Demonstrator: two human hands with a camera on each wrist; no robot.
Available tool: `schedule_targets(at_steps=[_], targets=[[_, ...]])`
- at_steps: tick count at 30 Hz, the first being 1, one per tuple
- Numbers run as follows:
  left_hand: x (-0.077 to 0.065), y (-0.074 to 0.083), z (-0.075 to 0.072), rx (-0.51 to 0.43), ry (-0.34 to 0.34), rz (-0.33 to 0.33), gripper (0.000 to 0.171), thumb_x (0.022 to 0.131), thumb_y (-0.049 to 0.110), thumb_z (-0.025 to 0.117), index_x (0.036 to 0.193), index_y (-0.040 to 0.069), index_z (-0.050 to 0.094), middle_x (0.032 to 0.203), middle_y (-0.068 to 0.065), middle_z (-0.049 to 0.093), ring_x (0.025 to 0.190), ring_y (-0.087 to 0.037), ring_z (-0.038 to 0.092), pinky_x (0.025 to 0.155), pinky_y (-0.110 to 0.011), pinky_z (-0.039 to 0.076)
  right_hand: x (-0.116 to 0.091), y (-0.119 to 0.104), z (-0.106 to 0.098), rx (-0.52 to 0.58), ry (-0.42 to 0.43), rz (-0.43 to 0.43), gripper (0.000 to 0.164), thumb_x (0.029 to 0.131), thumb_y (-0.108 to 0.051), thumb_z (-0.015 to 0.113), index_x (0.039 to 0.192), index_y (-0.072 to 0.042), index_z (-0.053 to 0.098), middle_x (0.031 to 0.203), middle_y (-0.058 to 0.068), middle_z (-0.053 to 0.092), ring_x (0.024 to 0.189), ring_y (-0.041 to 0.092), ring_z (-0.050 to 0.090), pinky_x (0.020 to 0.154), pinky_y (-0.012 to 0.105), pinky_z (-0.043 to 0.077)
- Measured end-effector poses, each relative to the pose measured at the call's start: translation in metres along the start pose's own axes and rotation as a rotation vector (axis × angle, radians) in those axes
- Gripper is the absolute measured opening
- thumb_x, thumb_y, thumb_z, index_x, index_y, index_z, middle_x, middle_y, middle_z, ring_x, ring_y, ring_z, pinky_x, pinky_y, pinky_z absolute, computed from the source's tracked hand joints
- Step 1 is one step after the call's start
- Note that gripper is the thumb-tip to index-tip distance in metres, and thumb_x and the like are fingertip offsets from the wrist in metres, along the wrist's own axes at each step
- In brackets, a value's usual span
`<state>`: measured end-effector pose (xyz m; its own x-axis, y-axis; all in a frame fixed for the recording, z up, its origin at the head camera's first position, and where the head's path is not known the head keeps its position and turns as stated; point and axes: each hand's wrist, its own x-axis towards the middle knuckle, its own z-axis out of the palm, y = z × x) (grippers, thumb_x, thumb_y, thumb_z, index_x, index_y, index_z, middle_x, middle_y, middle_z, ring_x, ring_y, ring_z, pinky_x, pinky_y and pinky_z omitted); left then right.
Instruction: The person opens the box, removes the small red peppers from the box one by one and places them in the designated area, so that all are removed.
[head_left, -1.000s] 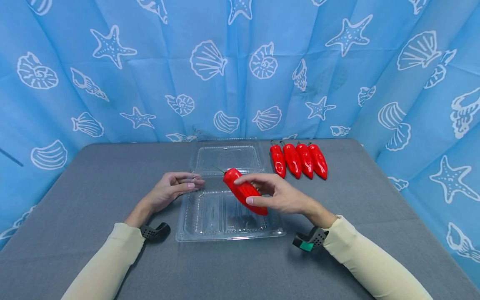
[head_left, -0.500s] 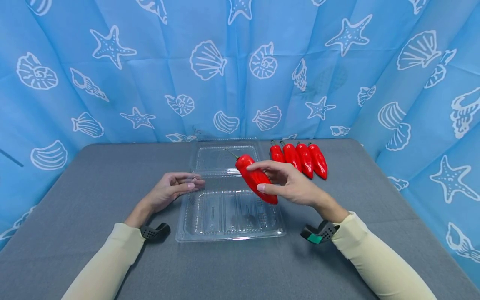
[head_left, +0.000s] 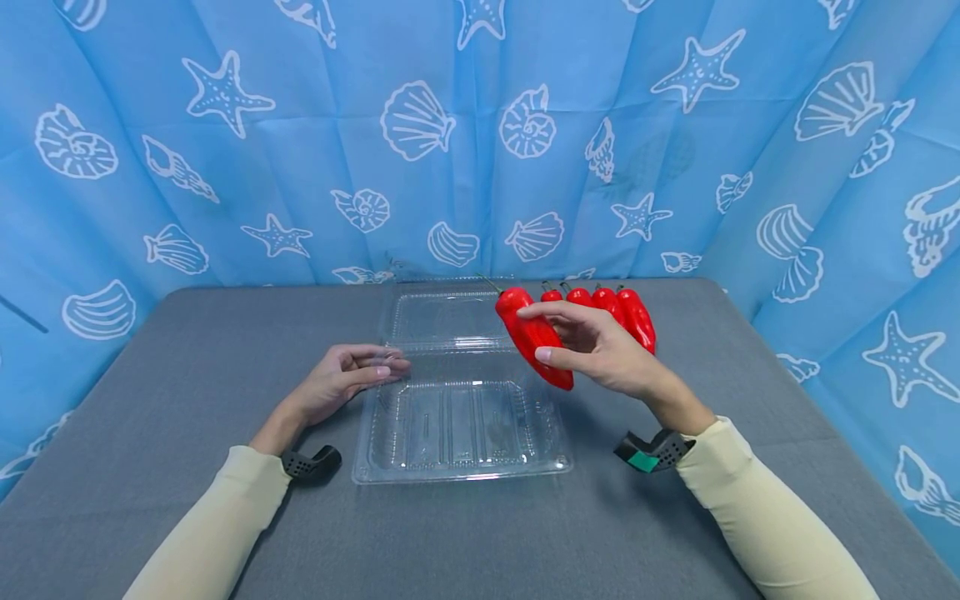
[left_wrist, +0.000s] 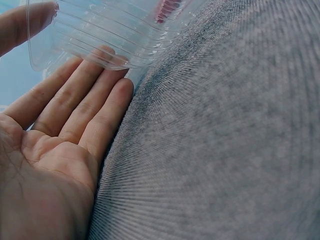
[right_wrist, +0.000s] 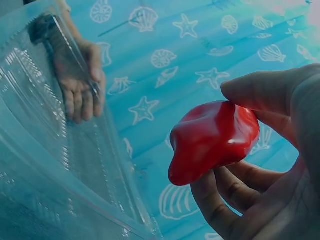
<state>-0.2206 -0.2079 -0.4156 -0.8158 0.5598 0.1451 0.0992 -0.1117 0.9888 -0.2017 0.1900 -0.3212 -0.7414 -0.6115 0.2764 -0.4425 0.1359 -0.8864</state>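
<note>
My right hand (head_left: 611,354) pinches a red pepper (head_left: 536,337) between thumb and fingers. The pepper is tilted, stem up and to the left, above the right side of a clear plastic clamshell container (head_left: 461,477). In the right wrist view the red pepper (right_wrist: 215,140) shows its pointed tip towards the camera. At the container's left side rests my left hand (head_left: 345,383). Seen from the left wrist, the fingers (left_wrist: 80,102) are fairly straight and their tips meet the clear container (left_wrist: 110,30); the thumb lies at its edge. The container lies with its lid (head_left: 450,312) folded back.
Several more red peppers (head_left: 637,321) lie in a row at the back right of the grey-covered table (head_left: 225,333), partly hidden by my right hand. A blue curtain (head_left: 480,192) with white shells and starfish hangs behind the table.
My right hand has moved right, back and upward with the red pepper, from over the container tray towards the row of peppers. The left hand and the container have stayed in place.
</note>
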Motion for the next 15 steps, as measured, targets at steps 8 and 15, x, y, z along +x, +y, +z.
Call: schedule_targets(at_steps=[8,15], targets=[[0.000,0.000,0.000,-0.013,-0.002,0.005,0.049,0.097,-0.001,0.060,0.137,-0.023,0.042,0.125,-0.015,0.070,0.119,-0.021,0.066,0.103,-0.033,0.051,-0.003,0.000,-0.014,-0.024,0.059,0.042,0.055,0.091,-0.003,0.071,0.143,-0.010,0.055,0.141,0.011,0.052,0.121,0.036,0.057,0.086,0.043,0.061],[0.001,-0.003,-0.002,-0.004,-0.014,0.027,0.047,0.098,-0.002,0.058,0.136,-0.024,0.042,0.125,-0.018,0.069,0.118,-0.021,0.066,0.103,-0.031,0.050,-0.005,0.004,-0.025,-0.032,0.107,0.079,0.053,0.093,-0.005,0.069,0.144,-0.012,0.055,0.144,0.010,0.050,0.121,0.038,0.055,0.085,0.043,0.061]])
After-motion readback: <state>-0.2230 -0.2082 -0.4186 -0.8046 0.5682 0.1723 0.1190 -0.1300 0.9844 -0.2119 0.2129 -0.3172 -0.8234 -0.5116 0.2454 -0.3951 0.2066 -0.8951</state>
